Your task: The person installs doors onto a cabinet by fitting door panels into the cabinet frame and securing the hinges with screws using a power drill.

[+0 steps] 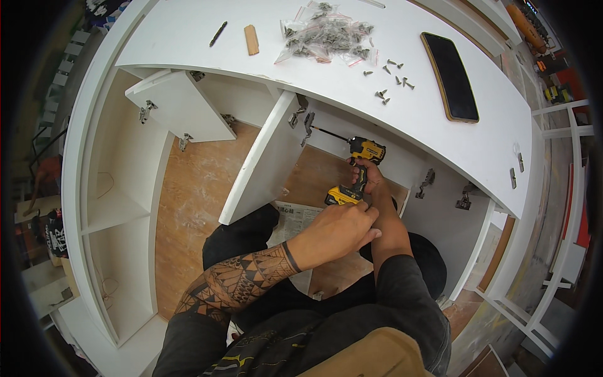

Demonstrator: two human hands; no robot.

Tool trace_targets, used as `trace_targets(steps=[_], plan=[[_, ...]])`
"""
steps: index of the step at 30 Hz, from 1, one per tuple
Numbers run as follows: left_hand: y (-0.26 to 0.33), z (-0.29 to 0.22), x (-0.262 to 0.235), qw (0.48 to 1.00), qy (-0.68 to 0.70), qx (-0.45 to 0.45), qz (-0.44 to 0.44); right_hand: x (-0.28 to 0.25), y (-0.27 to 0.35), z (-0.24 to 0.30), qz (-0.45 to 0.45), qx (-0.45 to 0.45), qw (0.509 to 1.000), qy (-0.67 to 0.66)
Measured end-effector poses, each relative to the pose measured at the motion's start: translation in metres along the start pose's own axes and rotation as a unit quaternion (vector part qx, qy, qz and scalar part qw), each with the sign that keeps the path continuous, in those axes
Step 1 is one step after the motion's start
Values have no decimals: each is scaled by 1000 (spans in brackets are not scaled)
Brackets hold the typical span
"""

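My right hand (369, 176) is wrapped round the grip of a yellow and black cordless drill (367, 151). Its long thin bit (330, 134) points left, with the tip at a metal hinge (308, 125) by the inner edge of a white cabinet door (260, 157). Over my right forearm crosses my left arm, tattooed. My left hand (342, 231) is closed beside the right wrist, just below the drill's battery (342, 195). What its fingers hold, if anything, is hidden.
On the white top lie bagged screws (326, 34), loose screws (399, 80), a phone (450, 76), a wood piece (251, 39) and a black bit (218, 34). Another door (182, 107) with hinges stands ajar at left. More hinges (426, 183) sit at right. Newspaper (294, 220) lies between my legs.
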State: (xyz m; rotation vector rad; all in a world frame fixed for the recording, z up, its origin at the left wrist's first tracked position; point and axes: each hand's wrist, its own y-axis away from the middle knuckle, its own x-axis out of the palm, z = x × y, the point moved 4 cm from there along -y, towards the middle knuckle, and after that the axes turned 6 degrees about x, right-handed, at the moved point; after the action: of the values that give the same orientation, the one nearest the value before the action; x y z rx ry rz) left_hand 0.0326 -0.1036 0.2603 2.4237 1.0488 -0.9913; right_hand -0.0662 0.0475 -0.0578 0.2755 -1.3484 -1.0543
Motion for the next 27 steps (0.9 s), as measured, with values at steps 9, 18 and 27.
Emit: trace_targets(steps=[9,18,27], plan=[[2,3,1,1000,2,-7,19,-1,-5,-3,-22,5,1000,8],[10,4,-2,999,-6,-20,30,-10,-15,3,-14,22,1000,-13],[13,5,-5,1000,-5,-15,18,-11,-17,0,-15,20,1000,-9]])
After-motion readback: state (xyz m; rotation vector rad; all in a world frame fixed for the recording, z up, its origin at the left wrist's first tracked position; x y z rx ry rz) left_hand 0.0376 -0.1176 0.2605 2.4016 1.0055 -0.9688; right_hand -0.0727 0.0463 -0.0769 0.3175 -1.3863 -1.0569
